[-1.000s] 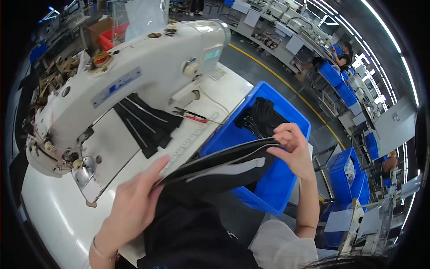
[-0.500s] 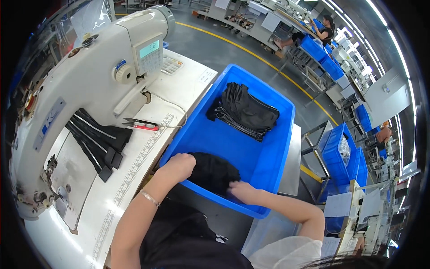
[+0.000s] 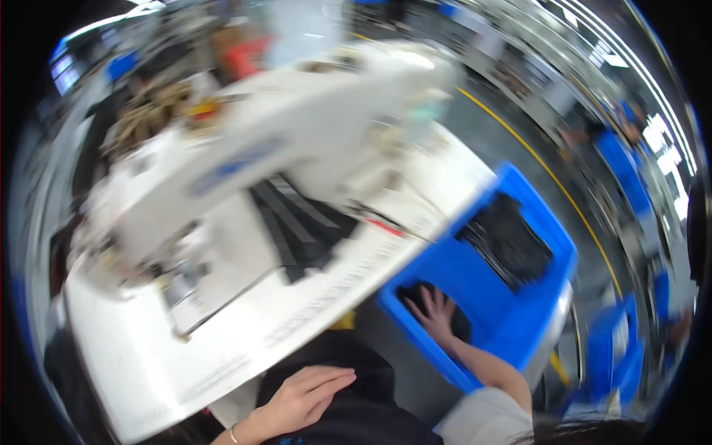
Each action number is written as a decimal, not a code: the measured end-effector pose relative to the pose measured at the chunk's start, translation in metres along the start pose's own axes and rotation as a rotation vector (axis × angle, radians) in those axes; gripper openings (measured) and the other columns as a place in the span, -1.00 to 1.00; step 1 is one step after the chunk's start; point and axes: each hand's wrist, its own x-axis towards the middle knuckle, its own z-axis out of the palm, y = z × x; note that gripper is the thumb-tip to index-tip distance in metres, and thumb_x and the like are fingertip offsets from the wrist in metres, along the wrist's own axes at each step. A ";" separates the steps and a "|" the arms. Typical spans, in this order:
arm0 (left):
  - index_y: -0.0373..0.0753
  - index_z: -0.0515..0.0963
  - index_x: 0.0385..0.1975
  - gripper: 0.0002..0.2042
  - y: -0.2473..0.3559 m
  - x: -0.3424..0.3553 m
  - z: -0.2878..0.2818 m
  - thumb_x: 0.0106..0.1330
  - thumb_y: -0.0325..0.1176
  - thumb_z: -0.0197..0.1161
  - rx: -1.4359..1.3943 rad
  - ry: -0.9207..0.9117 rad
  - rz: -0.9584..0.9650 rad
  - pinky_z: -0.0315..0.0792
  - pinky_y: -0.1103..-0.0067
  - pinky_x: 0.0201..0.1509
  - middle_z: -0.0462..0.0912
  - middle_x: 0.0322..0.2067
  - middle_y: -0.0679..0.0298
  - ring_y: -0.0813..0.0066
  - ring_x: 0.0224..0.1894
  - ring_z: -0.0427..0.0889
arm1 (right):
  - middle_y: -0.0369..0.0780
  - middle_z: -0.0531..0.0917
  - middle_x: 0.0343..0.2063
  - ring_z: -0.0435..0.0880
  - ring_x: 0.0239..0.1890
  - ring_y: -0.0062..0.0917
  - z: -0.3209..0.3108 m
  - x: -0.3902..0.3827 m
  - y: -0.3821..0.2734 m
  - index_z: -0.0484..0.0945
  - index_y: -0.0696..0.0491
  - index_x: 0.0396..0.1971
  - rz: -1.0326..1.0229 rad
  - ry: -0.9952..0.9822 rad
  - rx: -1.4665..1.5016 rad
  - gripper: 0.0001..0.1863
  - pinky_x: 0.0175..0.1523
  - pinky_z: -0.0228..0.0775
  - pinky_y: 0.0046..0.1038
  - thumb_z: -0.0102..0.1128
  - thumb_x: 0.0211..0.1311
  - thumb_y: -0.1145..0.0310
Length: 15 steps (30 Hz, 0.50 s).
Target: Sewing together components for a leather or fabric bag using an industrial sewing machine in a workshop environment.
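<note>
My right hand [image 3: 436, 315] reaches into the blue plastic bin [image 3: 552, 315]. Its fingers are spread flat on a black fabric piece [image 3: 462, 323] at the near end. A second pile of black fabric [image 3: 512, 241], folded, lies at the bin's far end. Over my dark-clothed lap, my left hand [image 3: 308, 397] is held with its fingers stretched out and nothing in it. Black strips with pale lines [image 3: 297, 226] lie fanned on the sewing machine's white table [image 3: 230, 363]. The picture is smeared by motion.
A white sewing machine [image 3: 245, 167] stands over the table at the left. Red-handled snips [image 3: 384, 225] lie near the table's edge, with a printed ruler strip along it. More blue bins [image 3: 607, 348] stand at the right, past a yellow floor line [image 3: 549, 170].
My view has swung left, so the machine and bin appear farther right. My left hand has left the bin for my lap. My right hand has opened out on the fabric.
</note>
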 end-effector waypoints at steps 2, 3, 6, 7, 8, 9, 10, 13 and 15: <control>-0.33 0.58 -0.20 -0.75 0.004 -0.042 -0.026 0.09 -0.55 0.29 -0.013 0.222 -0.162 0.50 0.53 -0.20 0.63 -0.25 0.15 0.29 -0.25 0.62 | 0.00 0.37 0.06 0.26 0.16 -0.08 -0.042 0.023 0.003 0.54 -0.04 -0.06 0.318 -0.094 0.558 -0.53 0.21 -0.10 0.14 0.23 -0.02 0.12; -0.32 0.61 -0.26 -0.81 0.003 -0.069 -0.043 0.10 -0.51 0.31 -0.045 0.289 -0.261 0.48 0.54 -0.29 0.63 -0.36 0.18 0.32 -0.35 0.60 | 0.00 0.40 -0.03 0.34 0.05 -0.14 -0.081 0.039 0.007 0.52 0.08 -0.12 0.327 -0.172 0.408 -0.61 0.20 0.03 -0.01 0.22 0.01 0.27; -0.29 0.58 -0.57 -0.92 0.008 -0.137 -0.087 0.13 -0.50 0.31 0.071 0.590 -0.507 0.30 0.58 -0.52 0.52 -0.66 0.24 0.44 -0.59 0.48 | 0.01 0.40 -0.07 0.38 0.00 -0.14 -0.164 0.064 -0.005 0.40 0.18 -0.03 0.257 0.341 0.706 -0.65 0.13 0.22 -0.24 0.10 0.15 0.46; -0.31 0.54 -0.59 -0.88 0.008 -0.156 -0.100 0.15 -0.49 0.29 0.192 0.683 -0.595 0.25 0.58 -0.54 0.45 -0.68 0.26 0.48 -0.63 0.40 | 0.01 0.40 -0.07 0.38 0.00 -0.14 -0.188 0.088 -0.015 0.40 0.18 -0.03 0.164 0.345 0.759 -0.65 0.13 0.22 -0.24 0.10 0.15 0.46; -0.33 0.52 -0.57 -0.88 0.012 -0.174 -0.118 0.18 -0.50 0.25 0.276 0.751 -0.675 0.24 0.58 -0.53 0.43 -0.67 0.26 0.49 -0.63 0.36 | -0.02 0.44 -0.12 0.42 -0.07 -0.17 -0.209 0.107 -0.036 0.42 0.18 -0.05 -0.113 0.335 0.732 -0.64 0.05 0.27 -0.26 0.14 0.12 0.46; -0.34 0.53 -0.52 -0.90 0.009 -0.190 -0.132 0.21 -0.49 0.23 0.336 0.865 -0.681 0.26 0.60 -0.50 0.45 -0.63 0.24 0.49 -0.61 0.37 | -0.04 0.47 -0.17 0.47 -0.15 -0.20 -0.231 0.127 -0.055 0.44 0.17 -0.07 -0.382 0.340 0.682 -0.64 -0.04 0.32 -0.29 0.19 0.09 0.46; -0.34 0.54 -0.47 -0.94 0.009 -0.206 -0.147 0.22 -0.50 0.22 0.357 0.948 -0.695 0.29 0.61 -0.46 0.46 -0.61 0.23 0.49 -0.57 0.39 | -0.07 0.51 -0.22 0.51 -0.22 -0.23 -0.249 0.143 -0.078 0.46 0.17 -0.09 -0.636 0.346 0.614 -0.63 -0.13 0.37 -0.31 0.23 0.05 0.45; -0.35 0.56 -0.37 -0.93 0.001 -0.289 -0.183 0.21 -0.50 0.23 0.714 1.102 -0.756 0.37 0.58 -0.40 0.51 -0.43 0.20 0.42 -0.45 0.49 | -0.04 0.52 -0.20 0.54 -0.20 -0.20 -0.261 0.175 -0.165 0.44 0.23 -0.09 -1.158 0.338 0.562 -0.62 -0.11 0.41 -0.27 0.19 0.02 0.53; -0.31 0.58 -0.35 -0.90 0.004 -0.356 -0.199 0.16 -0.47 0.26 1.007 1.165 -0.821 0.39 0.49 -0.15 0.53 -0.32 0.20 0.28 -0.21 0.49 | -0.02 0.51 0.00 0.51 0.04 -0.25 -0.246 0.191 -0.208 0.47 0.13 0.00 -1.452 0.546 0.313 -0.54 0.14 0.29 -0.09 0.20 0.12 0.23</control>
